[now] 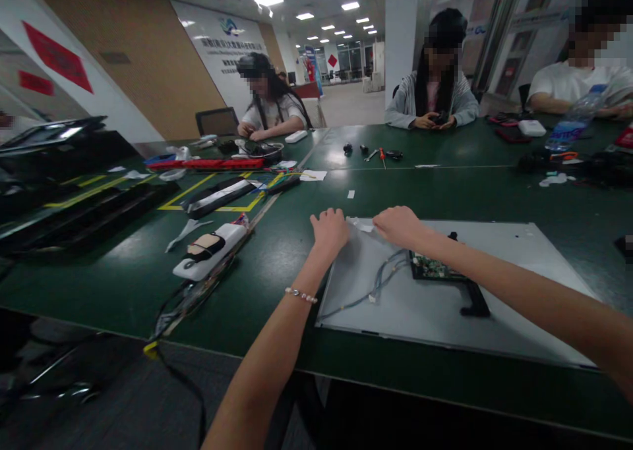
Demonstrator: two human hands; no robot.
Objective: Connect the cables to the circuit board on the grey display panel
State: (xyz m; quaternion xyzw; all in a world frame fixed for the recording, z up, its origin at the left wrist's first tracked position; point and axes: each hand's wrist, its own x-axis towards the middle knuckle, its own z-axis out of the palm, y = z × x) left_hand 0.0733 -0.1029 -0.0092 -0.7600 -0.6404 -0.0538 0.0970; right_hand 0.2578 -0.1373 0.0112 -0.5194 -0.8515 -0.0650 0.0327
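A flat, pale grey panel [494, 249] lies on the green table in front of me, like the back of a display. My left hand [331, 231] is at its far left corner, fingers curled; what they grip, if anything, is hidden. My right hand [398, 226] is closed at the panel's far edge, pinching the end of a white tape-like strip [362, 225] that spans the gap between both hands. Under my right forearm, a green circuit board [430, 267] in a black bracket [475, 300] sits on the panel. Thin grey cables [378, 284] run from it leftward across the panel.
Left of the panel lie a white device with wires [210, 249] and a black bar-shaped part [217, 196]. Farther off are a red-handled screwdriver [382, 157], a small paper scrap [351, 194] and a water bottle [568, 127]. Several people sit around the green table [277, 272].
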